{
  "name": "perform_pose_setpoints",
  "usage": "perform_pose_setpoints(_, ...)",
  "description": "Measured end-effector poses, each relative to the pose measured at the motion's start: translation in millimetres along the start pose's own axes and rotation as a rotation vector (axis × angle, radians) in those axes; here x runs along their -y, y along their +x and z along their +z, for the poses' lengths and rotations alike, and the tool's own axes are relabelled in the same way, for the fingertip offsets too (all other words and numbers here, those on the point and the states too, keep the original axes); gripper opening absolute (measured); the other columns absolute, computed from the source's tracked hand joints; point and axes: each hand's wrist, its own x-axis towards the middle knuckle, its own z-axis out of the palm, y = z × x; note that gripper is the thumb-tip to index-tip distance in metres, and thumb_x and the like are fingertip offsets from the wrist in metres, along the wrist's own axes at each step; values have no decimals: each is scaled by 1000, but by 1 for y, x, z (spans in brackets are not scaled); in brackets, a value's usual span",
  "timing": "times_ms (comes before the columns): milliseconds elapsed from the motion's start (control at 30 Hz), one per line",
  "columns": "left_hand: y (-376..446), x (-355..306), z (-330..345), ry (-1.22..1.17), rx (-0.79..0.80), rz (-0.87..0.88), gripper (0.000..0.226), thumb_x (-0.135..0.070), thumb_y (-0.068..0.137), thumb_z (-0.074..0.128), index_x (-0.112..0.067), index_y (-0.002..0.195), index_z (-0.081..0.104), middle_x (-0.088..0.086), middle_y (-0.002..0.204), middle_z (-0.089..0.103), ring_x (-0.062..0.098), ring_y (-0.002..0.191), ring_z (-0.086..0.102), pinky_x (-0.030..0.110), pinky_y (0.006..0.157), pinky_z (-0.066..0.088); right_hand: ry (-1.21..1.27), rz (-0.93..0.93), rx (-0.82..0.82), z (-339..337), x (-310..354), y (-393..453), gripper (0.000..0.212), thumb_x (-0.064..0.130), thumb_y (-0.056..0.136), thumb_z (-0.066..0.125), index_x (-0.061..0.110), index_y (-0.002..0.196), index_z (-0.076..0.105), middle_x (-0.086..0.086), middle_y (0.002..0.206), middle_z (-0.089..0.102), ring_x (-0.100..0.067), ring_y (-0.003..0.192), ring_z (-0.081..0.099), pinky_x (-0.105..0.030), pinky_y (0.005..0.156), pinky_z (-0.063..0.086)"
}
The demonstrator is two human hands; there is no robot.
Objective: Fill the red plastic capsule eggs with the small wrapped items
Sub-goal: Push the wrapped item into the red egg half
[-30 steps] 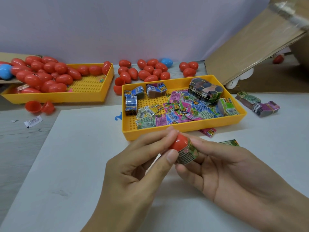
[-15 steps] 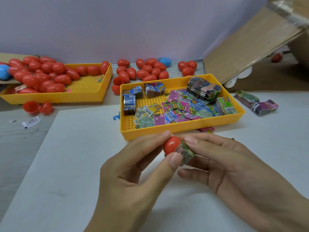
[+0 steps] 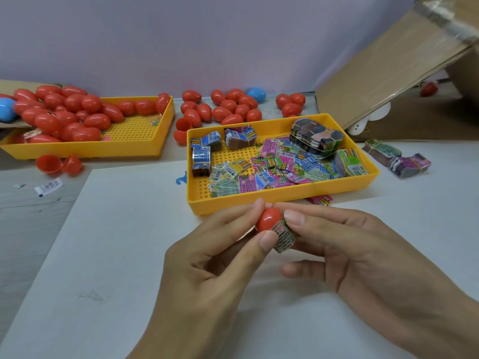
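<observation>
My left hand (image 3: 207,270) pinches a red capsule egg half (image 3: 268,219) between thumb and forefinger. My right hand (image 3: 363,265) pinches a small green wrapped item (image 3: 283,235) whose end sits against the egg half. Both hands meet just in front of a yellow tray (image 3: 259,202) that holds several loose wrapped items (image 3: 274,167) and bundled stacks. A second yellow tray (image 3: 85,149) at the left is piled with closed red eggs (image 3: 64,112).
More red eggs (image 3: 233,107) and a blue one (image 3: 257,94) lie behind the near tray. Two open red halves (image 3: 58,164) lie left of the white sheet (image 3: 108,255). A cardboard box flap (image 3: 388,71) rises at the right, bundles (image 3: 396,159) beside it.
Both hands have shifted slightly up and left toward the tray, still holding the egg half and wrapped item together. The wrapped item looks pressed a little further against the half.
</observation>
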Motion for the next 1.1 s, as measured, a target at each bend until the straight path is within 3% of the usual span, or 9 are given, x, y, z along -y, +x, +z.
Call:
perform_pose_setpoints(200, 0, 1, 0, -41, -33, -42, 32, -26, 78, 81, -30, 110, 75, -6, 105, 76, 8, 102, 71, 13, 80, 54, -7, 16, -18, 0, -2, 0, 37, 24, 62, 74, 9, 96, 80, -14, 95, 76, -14, 77, 73, -27, 49, 55)
perform_pose_setpoints(367, 0, 1, -1, -60, -48, -55, 29, -27, 76, 73, -24, 104, 78, 1, 101, 76, 15, 97, 73, 17, 74, 57, -104, -52, -55, 3, -6, -2, 35, 25, 59, 76, 9, 89, 80, -18, 93, 75, -20, 79, 73, -28, 49, 54)
perform_pose_setpoints(667, -3, 4, -2, -51, -4, -54, 24, -25, 79, 70, -21, 100, 80, 0, 98, 78, 13, 97, 73, 17, 77, 55, -124, -95, -112, 3, -9, -3, 26, 28, 55, 79, 10, 73, 78, -18, 84, 73, -20, 71, 69, -26, 44, 51)
perform_pose_setpoints(933, 0, 5, -2, -125, 36, -93, 32, -23, 76, 73, -17, 107, 77, 6, 107, 75, 21, 105, 71, 22, 82, 57, -116, -123, -66, 2, -8, -2, 31, 28, 58, 76, 7, 81, 80, -15, 82, 74, -15, 68, 68, -24, 47, 52)
perform_pose_setpoints(1100, 0, 4, -1, -122, -28, -42, 32, -23, 77, 73, -22, 109, 76, -1, 105, 77, 15, 100, 73, 20, 82, 57, -8, -50, 50, 3, -4, -1, 35, 20, 68, 75, 9, 100, 79, -12, 103, 76, -18, 88, 73, -24, 53, 56)
